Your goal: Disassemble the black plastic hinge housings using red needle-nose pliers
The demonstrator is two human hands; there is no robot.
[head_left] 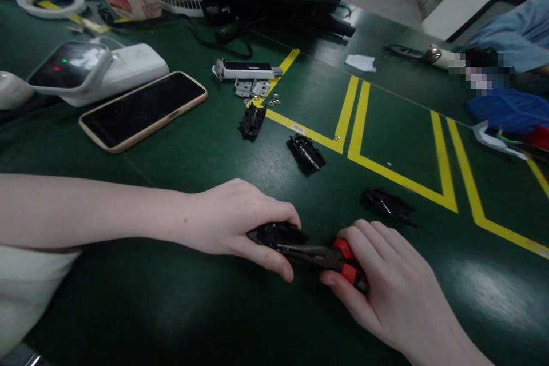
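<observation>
My left hand (244, 220) is closed around a black plastic part (274, 233), thumb below and fingers over the top. In my right hand (386, 274) is a pair of long-nose pliers (319, 255) with red grips, its jaws pointing left and reaching onto the black part. Whether the jaw tips pinch anything is hard to see. Beyond my hands lie similar black plastic parts: one (253, 120) near the small metal rings, another (306, 152) at the middle, and a third (388, 206) behind my right hand.
A phone (146, 111) and a white device with a dark screen (71, 66) lie at the left. Farther back are a silver-and-black bar (246, 70), metal brackets (252, 88) and small rings (274, 99). Yellow tape (403, 181) marks the green table. Another person's sleeve (510, 34) shows at right.
</observation>
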